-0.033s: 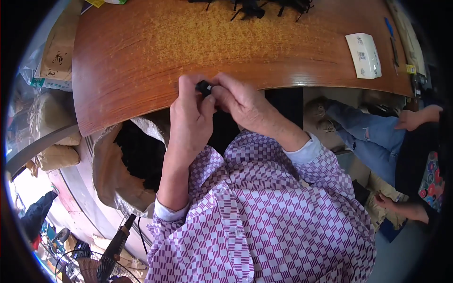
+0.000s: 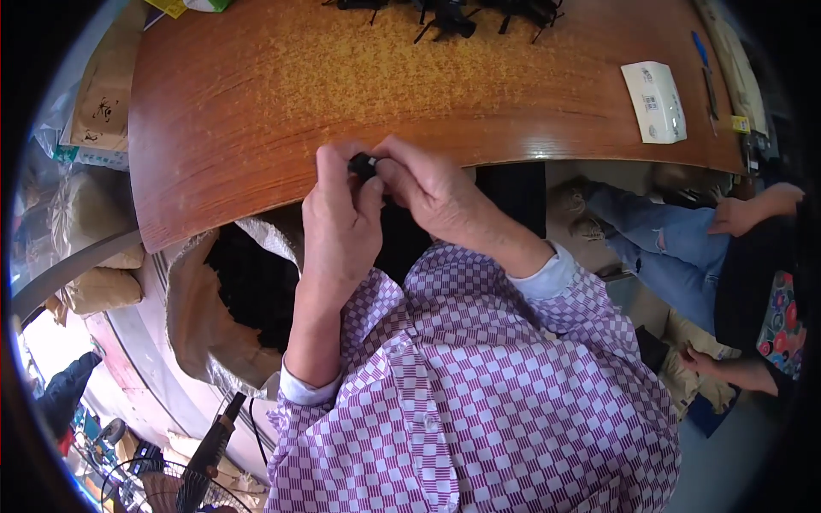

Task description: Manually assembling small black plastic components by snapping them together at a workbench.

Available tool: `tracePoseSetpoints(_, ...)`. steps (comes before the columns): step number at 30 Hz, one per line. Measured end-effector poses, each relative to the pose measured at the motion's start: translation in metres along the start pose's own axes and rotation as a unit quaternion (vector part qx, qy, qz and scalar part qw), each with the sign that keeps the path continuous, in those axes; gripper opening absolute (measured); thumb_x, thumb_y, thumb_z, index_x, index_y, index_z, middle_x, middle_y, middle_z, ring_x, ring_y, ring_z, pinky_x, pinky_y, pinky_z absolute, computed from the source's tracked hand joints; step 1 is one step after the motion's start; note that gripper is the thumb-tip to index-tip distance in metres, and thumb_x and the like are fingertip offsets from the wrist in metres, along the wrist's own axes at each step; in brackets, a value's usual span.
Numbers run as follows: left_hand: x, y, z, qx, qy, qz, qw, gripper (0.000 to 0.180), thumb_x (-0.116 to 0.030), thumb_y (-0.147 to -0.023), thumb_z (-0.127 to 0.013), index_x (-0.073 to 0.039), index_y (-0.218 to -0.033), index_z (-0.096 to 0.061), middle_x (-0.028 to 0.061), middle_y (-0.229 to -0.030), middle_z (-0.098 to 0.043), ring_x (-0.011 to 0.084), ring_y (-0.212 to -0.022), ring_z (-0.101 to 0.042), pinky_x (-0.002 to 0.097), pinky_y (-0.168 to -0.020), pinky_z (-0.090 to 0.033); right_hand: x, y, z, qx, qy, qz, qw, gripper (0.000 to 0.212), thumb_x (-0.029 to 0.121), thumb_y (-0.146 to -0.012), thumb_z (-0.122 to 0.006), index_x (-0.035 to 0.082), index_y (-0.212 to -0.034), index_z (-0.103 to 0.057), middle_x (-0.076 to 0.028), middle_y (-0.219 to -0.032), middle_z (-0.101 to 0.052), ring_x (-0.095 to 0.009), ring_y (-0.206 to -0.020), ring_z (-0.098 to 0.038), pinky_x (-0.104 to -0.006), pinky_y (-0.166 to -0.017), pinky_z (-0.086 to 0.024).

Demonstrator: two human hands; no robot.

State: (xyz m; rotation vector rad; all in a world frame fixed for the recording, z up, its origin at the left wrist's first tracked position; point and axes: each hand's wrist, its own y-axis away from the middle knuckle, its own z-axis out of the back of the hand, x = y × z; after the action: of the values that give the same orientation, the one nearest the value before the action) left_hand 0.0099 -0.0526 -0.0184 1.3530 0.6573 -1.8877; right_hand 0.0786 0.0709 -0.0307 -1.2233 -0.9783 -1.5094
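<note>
A small black piece is pinched between my two hands above the table's near edge; it looks like plastic, but its kind is not clear. My left hand holds it with the thumb and bent index finger. The fingertips of my right hand close on its right side, where a small pale spot shows. Fingers cover most of the piece. Several black parts with thin legs or straps lie at the far edge of the brown wooden table.
Below the table at left stands an open woven sack full of black pieces. A white printed packet and a blue-handled tool lie at the table's right. A fan stands at lower left. Another person in jeans sits at right.
Both hands, with the small black piece, appear slightly further left in the picture. The whole view has shifted a little, and the grip looks the same.
</note>
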Motion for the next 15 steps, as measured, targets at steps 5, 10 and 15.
tracePoseSetpoints(5, -0.004, 0.004, 0.018, -0.059, -0.072, 0.004, 0.996, 0.025, 0.004, -0.082, -0.059, -0.002, -0.104, -0.049, 0.0157, -0.077, -0.06, 0.0257, -0.067, -0.064, 0.0325, -0.058, -0.049, 0.008, -0.013, -0.012, 0.007, -0.004, 0.069, 0.998, 0.019, 0.021, -0.096, -0.052, 0.004, -0.104, -0.054, -0.005, -0.071, -0.054, -0.01, -0.062, -0.052, -0.0233, -0.054, -0.044)
tracePoseSetpoints(10, -0.001, 0.033, 0.092, -0.1, -0.179, 0.112, 0.972, 0.017, 0.001, -0.084, -0.056, -0.004, -0.099, -0.051, 0.0111, -0.067, -0.057, 0.0141, -0.056, -0.053, 0.0272, -0.05, -0.042, 0.016, -0.039, 0.053, -0.093, 0.297, 0.028, 0.95, 0.035, 0.033, -0.09, -0.06, 0.007, -0.11, -0.052, -0.002, -0.062, -0.057, -0.015, -0.053, -0.058, -0.0294, -0.049, -0.048)
tracePoseSetpoints(15, 0.032, 0.058, 0.144, 0.001, -0.448, 0.143, 0.882, 0.021, -0.008, -0.085, -0.057, -0.009, -0.105, -0.056, 0.0126, -0.075, -0.06, 0.0292, -0.063, -0.058, 0.0356, -0.061, -0.046, -0.022, -0.075, 0.116, -0.18, 0.551, 0.049, 0.813, 0.039, 0.034, -0.087, -0.063, 0.005, -0.11, -0.052, -0.006, -0.064, -0.061, -0.019, -0.051, -0.059, -0.0322, -0.05, -0.048)
